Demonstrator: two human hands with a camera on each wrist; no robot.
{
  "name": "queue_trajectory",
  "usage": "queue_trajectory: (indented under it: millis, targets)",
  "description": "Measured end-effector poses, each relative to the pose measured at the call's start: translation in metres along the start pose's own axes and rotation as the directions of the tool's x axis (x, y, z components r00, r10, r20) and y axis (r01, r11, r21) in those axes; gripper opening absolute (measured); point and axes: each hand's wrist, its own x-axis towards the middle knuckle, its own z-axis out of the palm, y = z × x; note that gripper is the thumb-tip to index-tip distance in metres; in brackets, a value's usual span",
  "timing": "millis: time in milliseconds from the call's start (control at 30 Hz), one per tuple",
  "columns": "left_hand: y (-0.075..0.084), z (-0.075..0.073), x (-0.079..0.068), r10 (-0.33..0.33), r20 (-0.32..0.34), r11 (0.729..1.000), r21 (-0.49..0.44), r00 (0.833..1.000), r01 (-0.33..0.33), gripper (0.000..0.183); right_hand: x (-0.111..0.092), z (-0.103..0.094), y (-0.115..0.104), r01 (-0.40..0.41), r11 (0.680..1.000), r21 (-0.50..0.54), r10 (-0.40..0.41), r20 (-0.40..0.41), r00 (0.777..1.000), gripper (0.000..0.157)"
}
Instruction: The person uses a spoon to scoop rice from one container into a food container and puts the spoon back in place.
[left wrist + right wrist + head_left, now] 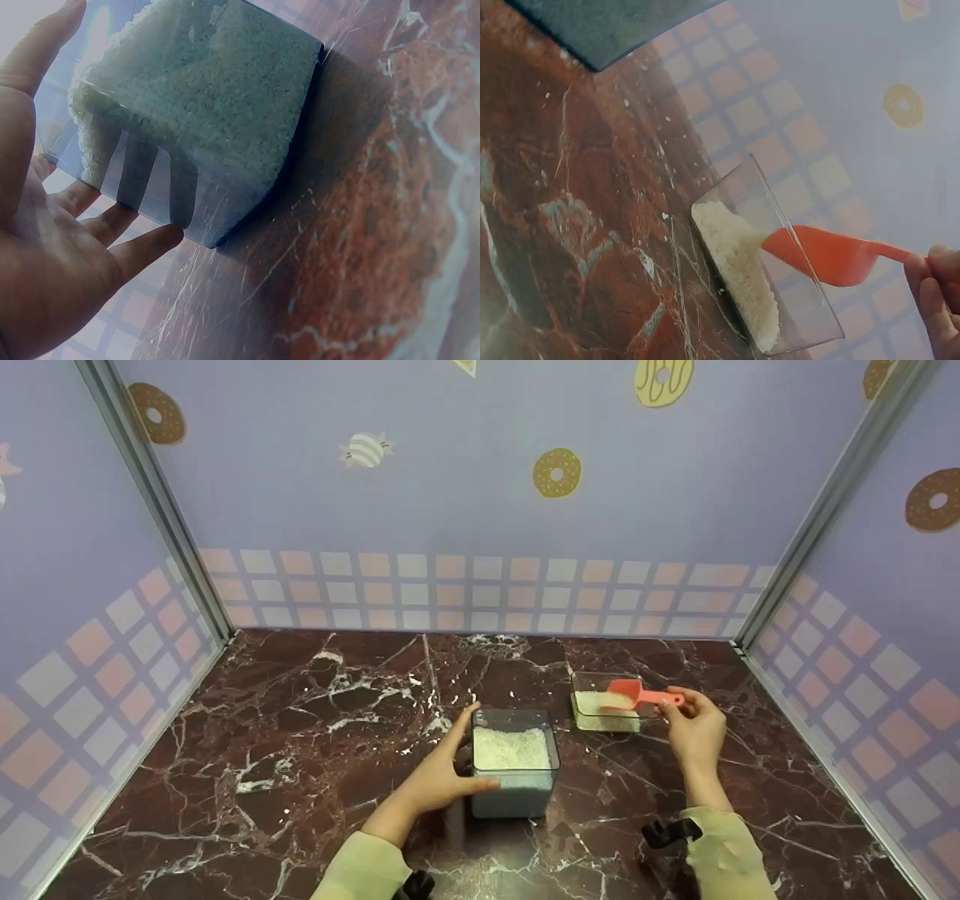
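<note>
My left hand (439,780) holds a tall clear square container (514,799) from its left side, thumb across the front and fingers along the side and back. Rice (210,90) fills much of it, heaped unevenly on top. To the right, my right hand (696,727) pinches the handle end of an orange-red scoop (829,255). The scoop's bowl is tilted down over a smaller, low clear container (609,720). Pale grains run from the scoop's tip onto the rice (739,274) inside that container.
Both containers stand on a dark red marbled table (337,765). Stray grains (409,750) are scattered left of and behind the tall container. Purple patterned walls (450,510) enclose the table at the back and both sides.
</note>
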Motion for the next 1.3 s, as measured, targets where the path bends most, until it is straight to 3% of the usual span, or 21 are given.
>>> queue_trajectory:
  millis: [233, 433, 633, 733, 833, 967, 1133, 1200, 1300]
  targets:
    - [-0.002, 0.001, 0.001, 0.008, -0.014, 1.000, -0.001, 1.000, -0.008, 0.118, -0.006, 0.003, -0.005, 0.202, 0.971, -0.131, -0.208, -0.035, 0.977, 0.023]
    - [-0.002, 0.000, 0.001, 0.011, -0.012, 1.000, -0.008, 1.000, -0.011, 0.117, -0.008, 0.003, -0.009, 0.238, 0.962, -0.137, -0.246, -0.043, 0.968, 0.022]
    - [-0.001, 0.000, 0.000, 0.020, 0.006, 0.998, -0.068, 1.000, -0.019, 0.118, -0.007, 0.002, -0.009, 0.161, 0.986, -0.049, -0.163, -0.037, 0.986, 0.022]
    - [-0.001, 0.000, 0.000, 0.018, 0.005, 0.998, -0.063, 1.000, -0.017, 0.118, -0.006, 0.002, -0.010, 0.062, 0.997, 0.043, -0.061, -0.029, 0.998, 0.023]
    - [-0.002, 0.000, 0.000, 0.011, 0.003, 0.999, -0.036, 1.000, -0.011, 0.117, -0.004, 0.001, -0.010, -0.068, 0.986, 0.155, 0.070, -0.010, 0.997, 0.026]
    - [-0.002, 0.000, 0.000, 0.000, 0.002, 1.000, 0.002, 1.000, 0.000, 0.116, -0.002, 0.000, -0.008, -0.228, 0.921, 0.317, 0.228, 0.037, 0.973, 0.033]
    - [-0.001, 0.000, 0.000, 0.003, -0.001, 1.000, 0.004, 1.000, -0.003, 0.116, 0.002, -0.003, -0.006, -0.381, 0.800, 0.463, 0.368, 0.123, 0.922, 0.036]
    - [0.000, 0.000, 0.000, 0.007, -0.002, 1.000, 0.000, 1.000, -0.007, 0.116, 0.003, -0.006, -0.007, -0.450, 0.729, 0.516, 0.418, 0.186, 0.889, 0.031]
    - [0.000, 0.000, 0.000, 0.011, -0.001, 1.000, -0.004, 1.000, -0.011, 0.117, 0.005, -0.011, -0.009, -0.562, 0.570, 0.599, 0.476, 0.317, 0.820, 0.018]
